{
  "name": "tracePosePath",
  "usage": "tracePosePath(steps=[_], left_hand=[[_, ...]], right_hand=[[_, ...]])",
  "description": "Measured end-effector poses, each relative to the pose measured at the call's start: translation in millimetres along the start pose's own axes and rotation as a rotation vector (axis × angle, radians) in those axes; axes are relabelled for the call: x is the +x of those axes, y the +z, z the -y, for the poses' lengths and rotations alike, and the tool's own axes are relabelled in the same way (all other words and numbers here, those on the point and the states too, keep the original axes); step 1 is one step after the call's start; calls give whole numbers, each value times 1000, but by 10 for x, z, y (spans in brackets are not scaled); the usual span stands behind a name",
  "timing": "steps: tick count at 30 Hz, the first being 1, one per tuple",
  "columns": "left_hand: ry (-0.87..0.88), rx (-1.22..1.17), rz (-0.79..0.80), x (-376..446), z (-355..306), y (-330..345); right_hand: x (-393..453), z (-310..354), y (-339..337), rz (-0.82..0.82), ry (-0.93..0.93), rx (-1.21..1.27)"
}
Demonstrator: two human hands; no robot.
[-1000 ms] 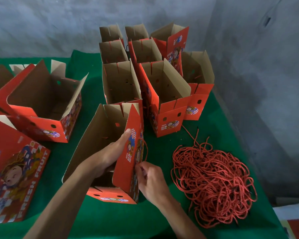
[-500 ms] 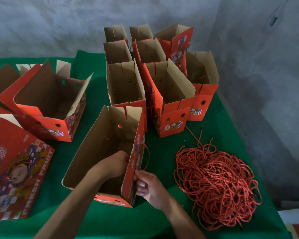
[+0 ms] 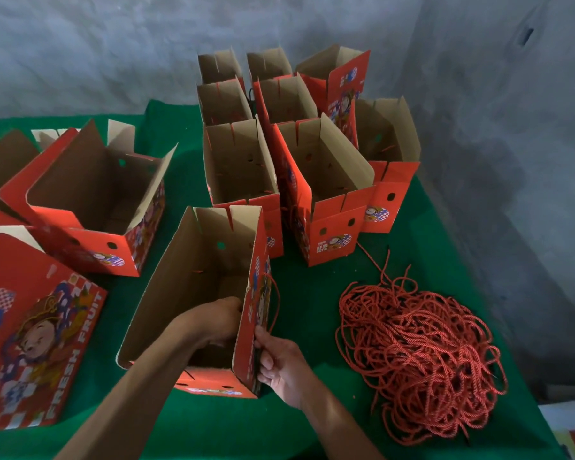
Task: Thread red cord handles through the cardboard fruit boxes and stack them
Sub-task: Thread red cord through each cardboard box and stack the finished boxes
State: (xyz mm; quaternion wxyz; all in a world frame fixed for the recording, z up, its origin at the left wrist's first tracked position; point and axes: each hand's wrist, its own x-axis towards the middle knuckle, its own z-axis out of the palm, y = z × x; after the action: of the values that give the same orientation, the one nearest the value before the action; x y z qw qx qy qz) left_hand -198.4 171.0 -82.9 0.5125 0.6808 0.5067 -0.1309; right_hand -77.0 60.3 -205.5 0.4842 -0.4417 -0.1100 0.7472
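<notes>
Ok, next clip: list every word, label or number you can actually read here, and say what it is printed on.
"FRESH FRUIT": white capitals running up the red printed face of the box lying at the lower left.
Small logo print on the end panel of the standing box near the cord pile: too small to read.
Logo on the box being held, bottom flap: blurred, unreadable.
No other readable text or numbers.

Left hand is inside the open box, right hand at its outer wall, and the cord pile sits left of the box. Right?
Not quite. The head view shows the cord pile right of the box, not left. The left hand is inside; the right hand is at the outer wall.
</notes>
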Motion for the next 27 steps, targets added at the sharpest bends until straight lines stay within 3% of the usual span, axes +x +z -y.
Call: tracePosePath(steps=[9,16,21,27], left_hand=[[-115,-142,-17,65,-27,24],[-157,-169,82,158,53,64],[-147,-39,-27,167,32,2],[-86,-139,-232,63,-68,-43]], right_hand=[[-41,41,-62,68,-156,-267],[-117,51,-22,42,-176,-336],[-119,64,-2,32,-207,-345],[-156,29,-34,21,-274,-543]])
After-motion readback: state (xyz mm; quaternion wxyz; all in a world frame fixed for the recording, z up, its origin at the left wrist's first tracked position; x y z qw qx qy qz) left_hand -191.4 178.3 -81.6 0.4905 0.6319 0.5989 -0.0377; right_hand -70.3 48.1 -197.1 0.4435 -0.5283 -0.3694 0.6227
